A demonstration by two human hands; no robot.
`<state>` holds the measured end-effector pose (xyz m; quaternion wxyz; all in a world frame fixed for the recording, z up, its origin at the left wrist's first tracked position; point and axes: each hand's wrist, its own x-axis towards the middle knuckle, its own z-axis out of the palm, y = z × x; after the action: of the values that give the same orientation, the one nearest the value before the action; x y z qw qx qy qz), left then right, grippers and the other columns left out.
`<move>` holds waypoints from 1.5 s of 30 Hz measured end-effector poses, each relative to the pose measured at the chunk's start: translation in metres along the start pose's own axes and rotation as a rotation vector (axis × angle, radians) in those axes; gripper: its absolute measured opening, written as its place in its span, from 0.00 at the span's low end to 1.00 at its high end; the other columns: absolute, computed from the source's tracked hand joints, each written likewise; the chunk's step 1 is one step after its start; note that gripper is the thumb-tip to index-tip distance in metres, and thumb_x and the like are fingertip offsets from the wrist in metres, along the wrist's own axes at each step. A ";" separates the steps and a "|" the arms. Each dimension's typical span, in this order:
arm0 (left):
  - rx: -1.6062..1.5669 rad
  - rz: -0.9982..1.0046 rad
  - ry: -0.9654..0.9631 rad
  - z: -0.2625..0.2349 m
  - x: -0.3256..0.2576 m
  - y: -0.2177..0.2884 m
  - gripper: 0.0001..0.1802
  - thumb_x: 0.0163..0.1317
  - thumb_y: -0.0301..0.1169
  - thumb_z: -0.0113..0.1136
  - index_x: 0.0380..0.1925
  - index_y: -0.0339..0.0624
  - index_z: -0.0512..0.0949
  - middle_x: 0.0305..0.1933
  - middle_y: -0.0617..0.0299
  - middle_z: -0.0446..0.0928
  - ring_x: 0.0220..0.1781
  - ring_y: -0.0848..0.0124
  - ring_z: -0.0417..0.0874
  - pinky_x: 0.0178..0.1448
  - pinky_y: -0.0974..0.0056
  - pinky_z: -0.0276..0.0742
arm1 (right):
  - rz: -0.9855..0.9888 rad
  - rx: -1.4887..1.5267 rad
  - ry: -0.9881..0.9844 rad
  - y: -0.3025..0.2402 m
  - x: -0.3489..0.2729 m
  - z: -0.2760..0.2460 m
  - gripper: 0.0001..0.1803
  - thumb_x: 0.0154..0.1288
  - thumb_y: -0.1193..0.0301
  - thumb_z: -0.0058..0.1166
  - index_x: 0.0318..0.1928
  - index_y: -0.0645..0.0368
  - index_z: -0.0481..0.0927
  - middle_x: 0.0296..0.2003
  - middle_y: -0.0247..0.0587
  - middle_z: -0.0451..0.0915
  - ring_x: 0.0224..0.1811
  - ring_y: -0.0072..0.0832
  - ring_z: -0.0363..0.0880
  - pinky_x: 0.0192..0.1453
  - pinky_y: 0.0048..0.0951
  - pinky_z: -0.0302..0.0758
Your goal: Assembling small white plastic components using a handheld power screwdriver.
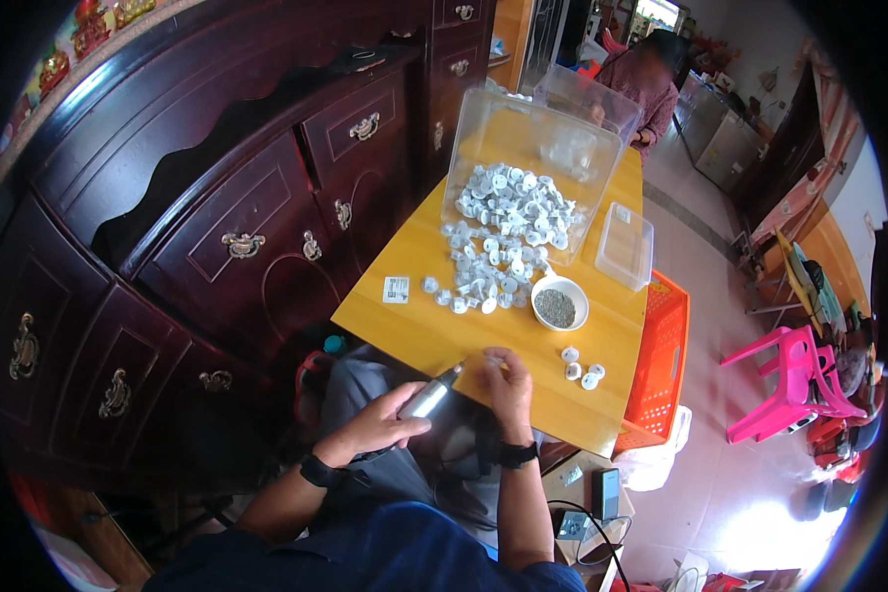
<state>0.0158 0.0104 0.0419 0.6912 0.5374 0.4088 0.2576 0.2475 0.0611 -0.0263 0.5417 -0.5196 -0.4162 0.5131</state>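
Note:
My left hand (387, 422) is closed around a silver electric screwdriver (428, 398), whose narrow tip points up and right toward my other hand. At the table's near edge, my right hand (510, 393) has its fingertips drawn together; whatever they pinch is too small to make out. Beyond them stands a white bowl (583, 318) of small grey metal pieces, probably screws. A heap of small round white plastic parts (486, 271) spills out of a clear plastic bin (472, 126) tipped on its side. Several similar white parts (573, 371) lie apart, to the right of my right hand.
The yellow table (385, 321) carries a printed label (396, 289) and a clear lidless box (625, 247). An orange basket (655, 360) stands against its right side. Dark wooden cabinets (227, 197) line the left. Another person (643, 84) is at the far end. A pink stool (789, 380) stands at right.

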 end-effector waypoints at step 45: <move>0.132 0.378 0.085 0.079 0.029 0.014 0.30 0.58 0.38 0.72 0.55 0.33 0.74 0.43 0.55 0.80 0.47 0.70 0.81 0.53 0.64 0.76 | -0.213 0.467 0.075 -0.093 0.018 0.036 0.05 0.71 0.75 0.55 0.45 0.59 0.80 0.37 0.31 0.81 0.30 0.16 0.77 0.33 0.17 0.74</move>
<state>0.0989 -0.0046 0.0535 0.5760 0.6373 0.3452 0.3779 0.2257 0.0903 0.0684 0.7129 -0.3523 -0.3185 0.5159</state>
